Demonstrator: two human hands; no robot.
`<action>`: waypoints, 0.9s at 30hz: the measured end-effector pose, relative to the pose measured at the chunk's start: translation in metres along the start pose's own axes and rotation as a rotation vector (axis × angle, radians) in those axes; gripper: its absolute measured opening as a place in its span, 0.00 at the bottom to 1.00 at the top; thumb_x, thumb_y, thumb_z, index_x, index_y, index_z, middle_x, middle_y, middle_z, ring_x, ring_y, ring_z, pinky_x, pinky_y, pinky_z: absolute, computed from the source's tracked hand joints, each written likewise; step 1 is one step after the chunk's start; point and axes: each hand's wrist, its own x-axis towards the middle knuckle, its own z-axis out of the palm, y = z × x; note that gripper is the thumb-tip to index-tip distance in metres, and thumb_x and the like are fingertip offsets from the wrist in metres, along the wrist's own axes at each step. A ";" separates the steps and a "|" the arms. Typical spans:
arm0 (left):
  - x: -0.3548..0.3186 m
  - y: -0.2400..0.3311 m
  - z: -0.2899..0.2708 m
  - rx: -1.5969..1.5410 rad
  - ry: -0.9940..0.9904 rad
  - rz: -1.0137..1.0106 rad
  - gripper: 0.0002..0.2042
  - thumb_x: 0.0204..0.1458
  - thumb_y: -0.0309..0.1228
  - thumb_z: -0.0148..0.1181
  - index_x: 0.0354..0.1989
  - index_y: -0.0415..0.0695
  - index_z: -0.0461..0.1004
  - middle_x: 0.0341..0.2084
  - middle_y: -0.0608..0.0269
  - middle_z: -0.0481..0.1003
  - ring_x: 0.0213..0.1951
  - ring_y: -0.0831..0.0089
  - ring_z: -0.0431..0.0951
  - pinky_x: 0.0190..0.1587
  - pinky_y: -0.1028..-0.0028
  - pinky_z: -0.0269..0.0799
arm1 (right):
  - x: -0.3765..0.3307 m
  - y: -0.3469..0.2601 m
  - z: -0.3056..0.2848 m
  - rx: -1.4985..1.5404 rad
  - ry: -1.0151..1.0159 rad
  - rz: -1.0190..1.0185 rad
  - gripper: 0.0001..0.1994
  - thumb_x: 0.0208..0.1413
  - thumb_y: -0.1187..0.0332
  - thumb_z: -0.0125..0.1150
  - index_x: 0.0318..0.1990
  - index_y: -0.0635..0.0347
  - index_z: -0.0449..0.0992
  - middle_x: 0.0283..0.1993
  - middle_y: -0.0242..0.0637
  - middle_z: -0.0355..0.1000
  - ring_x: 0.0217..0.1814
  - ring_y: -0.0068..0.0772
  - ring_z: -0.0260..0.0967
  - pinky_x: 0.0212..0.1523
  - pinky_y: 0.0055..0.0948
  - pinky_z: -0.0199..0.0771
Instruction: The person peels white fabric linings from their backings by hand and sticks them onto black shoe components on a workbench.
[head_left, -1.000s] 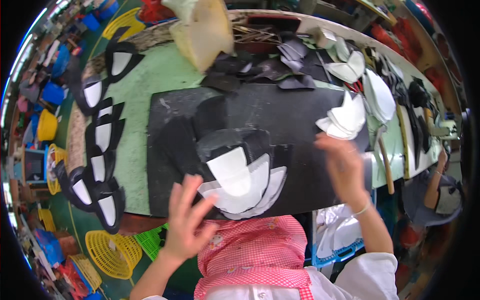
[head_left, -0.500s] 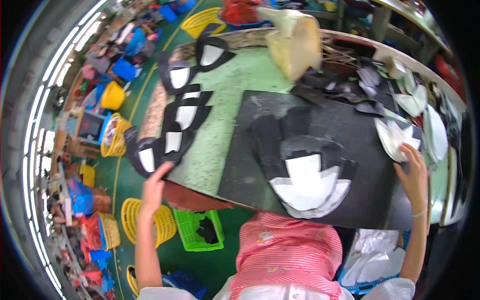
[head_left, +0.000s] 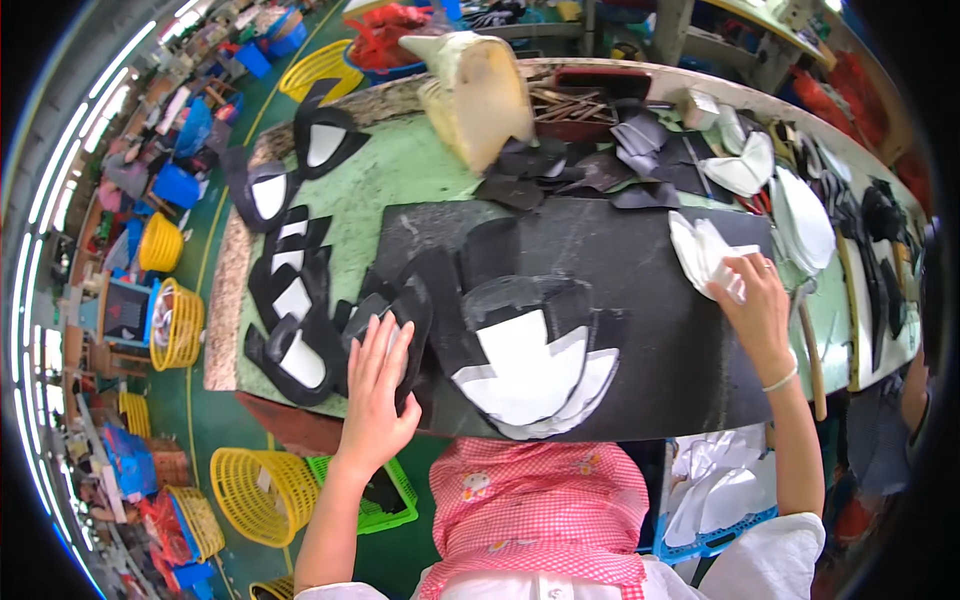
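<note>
My left hand [head_left: 377, 385] lies flat with fingers spread on a black shoe-upper piece [head_left: 400, 320] at the left edge of a black mat [head_left: 640, 330]. My right hand [head_left: 755, 305] pinches the top piece of a small stack of white lining pieces [head_left: 700, 250] at the mat's right end. In the middle of the mat lies a fanned pile of black pieces with white linings [head_left: 530, 365]. I wear a pink checked apron [head_left: 540, 510].
A row of black-and-white uppers [head_left: 290, 290] lines the green table [head_left: 400, 170] on the left. A cream block [head_left: 480, 85], loose black scraps [head_left: 590, 170] and white pieces [head_left: 790, 210] lie farther back. Yellow baskets [head_left: 255, 495] stand on the floor; a blue tray of white pieces [head_left: 715, 505] sits at lower right.
My left hand came up from the table's left edge onto the black piece on the mat. My right hand stays at the white stack. The view has shifted.
</note>
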 end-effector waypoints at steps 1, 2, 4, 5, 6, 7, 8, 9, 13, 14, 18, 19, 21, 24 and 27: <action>-0.006 -0.020 0.005 -0.188 -0.050 -0.045 0.36 0.44 0.18 0.57 0.68 0.45 0.62 0.69 0.51 0.58 0.72 0.54 0.52 0.73 0.54 0.41 | -0.001 0.002 -0.001 -0.026 -0.006 0.012 0.14 0.48 0.63 0.70 0.40 0.59 0.78 0.39 0.36 0.73 0.45 0.42 0.72 0.44 0.39 0.72; -0.008 -0.037 0.005 -0.272 -0.048 -0.032 0.30 0.50 0.19 0.55 0.66 0.41 0.65 0.65 0.50 0.64 0.70 0.57 0.57 0.72 0.58 0.45 | 0.002 0.000 -0.001 -0.011 -0.005 0.004 0.14 0.48 0.63 0.70 0.40 0.59 0.78 0.39 0.36 0.73 0.45 0.42 0.72 0.44 0.39 0.72; -0.010 -0.040 -0.010 -0.776 0.222 -0.612 0.23 0.57 0.22 0.50 0.63 0.35 0.67 0.61 0.52 0.68 0.66 0.62 0.64 0.70 0.64 0.51 | 0.003 0.004 -0.003 0.027 -0.071 -0.040 0.14 0.48 0.63 0.69 0.40 0.59 0.79 0.40 0.36 0.73 0.44 0.41 0.72 0.44 0.39 0.73; -0.008 -0.039 -0.019 -0.838 0.460 -0.575 0.21 0.58 0.22 0.51 0.61 0.32 0.67 0.58 0.51 0.70 0.62 0.64 0.68 0.66 0.66 0.57 | 0.006 0.005 -0.002 0.037 -0.069 -0.048 0.13 0.48 0.63 0.68 0.40 0.59 0.80 0.40 0.36 0.74 0.44 0.40 0.73 0.44 0.38 0.73; -0.004 -0.034 -0.027 -0.901 0.700 -0.527 0.20 0.60 0.23 0.52 0.60 0.28 0.67 0.56 0.51 0.72 0.58 0.65 0.72 0.63 0.68 0.64 | 0.008 0.004 -0.004 0.020 -0.067 -0.043 0.13 0.48 0.63 0.68 0.40 0.59 0.80 0.40 0.36 0.74 0.44 0.40 0.73 0.44 0.38 0.73; -0.003 -0.024 -0.030 -0.886 0.720 -0.364 0.19 0.60 0.23 0.51 0.60 0.28 0.68 0.56 0.50 0.72 0.59 0.64 0.71 0.63 0.68 0.63 | 0.009 0.001 -0.002 0.006 -0.086 -0.060 0.13 0.48 0.64 0.68 0.40 0.59 0.80 0.40 0.36 0.74 0.45 0.40 0.73 0.44 0.39 0.74; -0.003 -0.011 -0.036 -0.871 0.738 -0.200 0.19 0.61 0.24 0.49 0.59 0.28 0.68 0.57 0.49 0.72 0.59 0.62 0.71 0.64 0.67 0.62 | 0.009 -0.002 -0.001 -0.009 -0.105 -0.074 0.12 0.48 0.64 0.67 0.39 0.59 0.80 0.40 0.36 0.74 0.46 0.39 0.73 0.45 0.39 0.74; 0.004 0.018 -0.041 -0.537 0.617 -0.072 0.19 0.63 0.26 0.45 0.59 0.29 0.68 0.59 0.48 0.70 0.62 0.60 0.69 0.66 0.66 0.59 | 0.010 -0.005 0.000 -0.037 -0.065 -0.114 0.10 0.49 0.65 0.65 0.37 0.60 0.80 0.36 0.38 0.75 0.42 0.41 0.75 0.42 0.39 0.75; 0.026 0.049 -0.011 -0.270 0.188 0.308 0.29 0.44 0.19 0.45 0.59 0.39 0.72 0.61 0.47 0.69 0.67 0.51 0.64 0.70 0.53 0.51 | 0.008 0.008 0.009 -0.098 -0.040 -0.154 0.06 0.52 0.68 0.61 0.34 0.60 0.77 0.28 0.40 0.74 0.32 0.46 0.75 0.36 0.41 0.75; 0.021 0.054 0.003 -0.260 0.128 0.329 0.30 0.43 0.20 0.47 0.60 0.44 0.73 0.61 0.48 0.69 0.67 0.51 0.63 0.70 0.52 0.50 | 0.010 0.010 0.010 -0.114 -0.039 -0.145 0.06 0.52 0.68 0.61 0.34 0.60 0.77 0.28 0.40 0.74 0.32 0.46 0.75 0.36 0.41 0.75; 0.002 0.091 0.039 -0.062 -0.303 0.403 0.35 0.49 0.47 0.64 0.68 0.54 0.65 0.71 0.50 0.52 0.72 0.46 0.48 0.70 0.43 0.41 | 0.012 0.020 0.001 0.116 -0.040 -0.082 0.04 0.58 0.71 0.56 0.37 0.61 0.73 0.32 0.44 0.75 0.36 0.47 0.74 0.38 0.42 0.72; 0.006 0.091 0.036 -0.155 -0.294 0.387 0.34 0.50 0.48 0.64 0.67 0.54 0.66 0.71 0.50 0.53 0.72 0.46 0.48 0.70 0.43 0.40 | 0.009 0.019 -0.003 0.161 -0.069 -0.037 0.05 0.59 0.70 0.56 0.37 0.61 0.74 0.33 0.44 0.75 0.37 0.47 0.74 0.39 0.42 0.72; 0.018 0.095 0.023 -0.203 -0.234 0.396 0.33 0.51 0.49 0.63 0.66 0.53 0.67 0.70 0.50 0.54 0.72 0.45 0.48 0.70 0.42 0.38 | 0.003 0.018 -0.008 0.237 -0.060 0.029 0.06 0.61 0.68 0.56 0.38 0.61 0.74 0.35 0.44 0.76 0.39 0.46 0.75 0.39 0.41 0.73; 0.052 0.120 0.019 -0.125 -0.147 0.490 0.29 0.53 0.47 0.61 0.64 0.52 0.69 0.69 0.49 0.58 0.71 0.46 0.51 0.70 0.43 0.40 | -0.001 0.003 -0.011 0.303 0.008 0.063 0.05 0.60 0.68 0.58 0.38 0.61 0.75 0.36 0.44 0.77 0.37 0.46 0.76 0.38 0.38 0.75; 0.093 0.162 0.069 -0.351 -0.133 0.698 0.25 0.57 0.43 0.59 0.62 0.47 0.70 0.64 0.47 0.63 0.69 0.51 0.58 0.70 0.50 0.48 | -0.009 -0.001 -0.011 0.333 -0.043 0.051 0.04 0.59 0.70 0.59 0.39 0.60 0.76 0.34 0.45 0.77 0.35 0.44 0.77 0.37 0.36 0.76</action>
